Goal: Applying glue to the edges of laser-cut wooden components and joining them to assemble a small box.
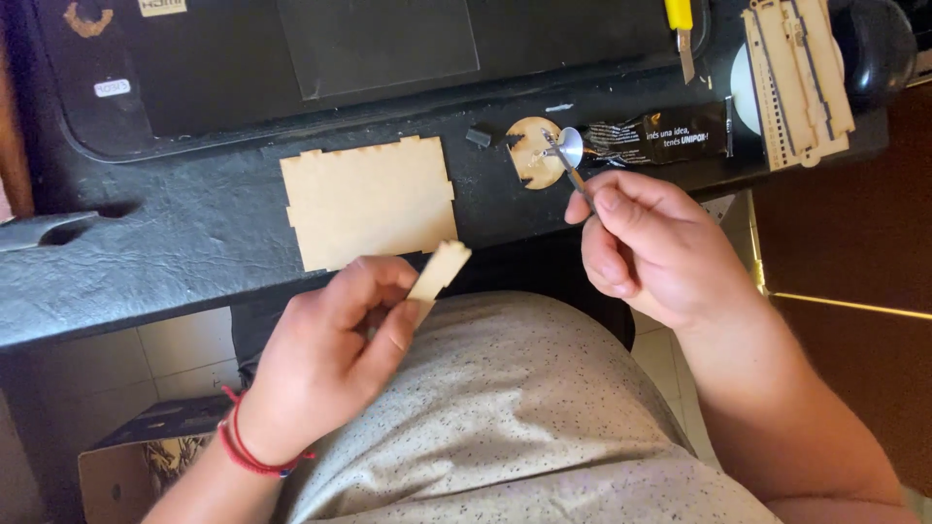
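My left hand [330,349] holds a small notched piece of light wood [439,272] between thumb and fingers, just below the black desk's front edge. My right hand [649,243] grips the handle of a small metal spoon-like tool [566,150], whose round tip rests over a small wooden disc [531,153] on the desk. A flat rectangular wooden panel [369,199] with notched edges lies on the desk between the two hands. A red cord bracelet is on my left wrist.
A black glue tube [660,138] lies right of the disc. A yellow-handled knife [682,29] and a stack of long wooden parts [796,82] sit at the back right. A closed dark laptop [291,58] fills the back. A cardboard box [146,456] stands on the floor.
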